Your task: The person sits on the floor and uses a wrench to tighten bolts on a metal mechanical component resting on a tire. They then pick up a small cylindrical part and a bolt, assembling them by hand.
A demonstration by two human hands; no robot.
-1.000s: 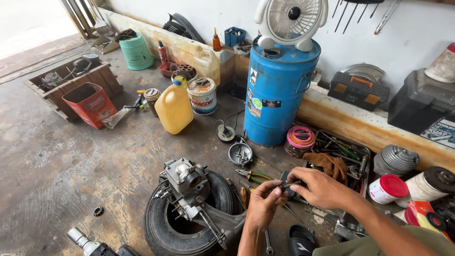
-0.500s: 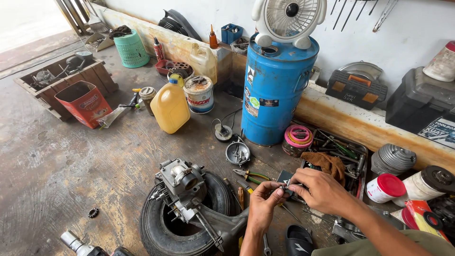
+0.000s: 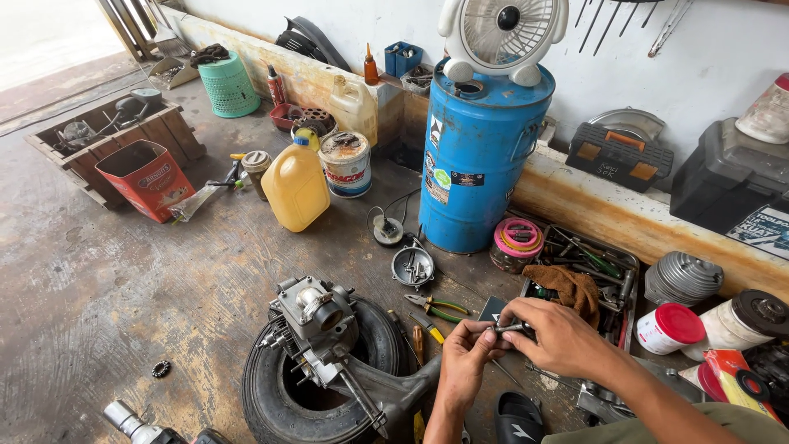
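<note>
My left hand [image 3: 465,360] and my right hand [image 3: 555,335] meet low in the view, both pinching a small dark metal part [image 3: 509,328] between their fingertips. Left of them an engine block [image 3: 316,321] rests on a black tyre [image 3: 279,399] lying flat on the concrete floor. Green-handled pliers [image 3: 436,306] and a screwdriver [image 3: 417,341] lie on the floor between the tyre and my hands. A brown rag [image 3: 567,288] lies over the tool tray [image 3: 625,275] just beyond my right hand.
A tall blue drum [image 3: 477,156] with a white fan [image 3: 501,37] on top stands behind. A yellow jug [image 3: 294,185], paint bucket [image 3: 345,164], red box [image 3: 146,179], wooden crate [image 3: 111,140] and green basket [image 3: 228,84] sit to the left. A small dish of parts [image 3: 412,266] lies near.
The view has shifted slightly down and left. My hands have stayed together on the small part, turning it a little between the fingers.
</note>
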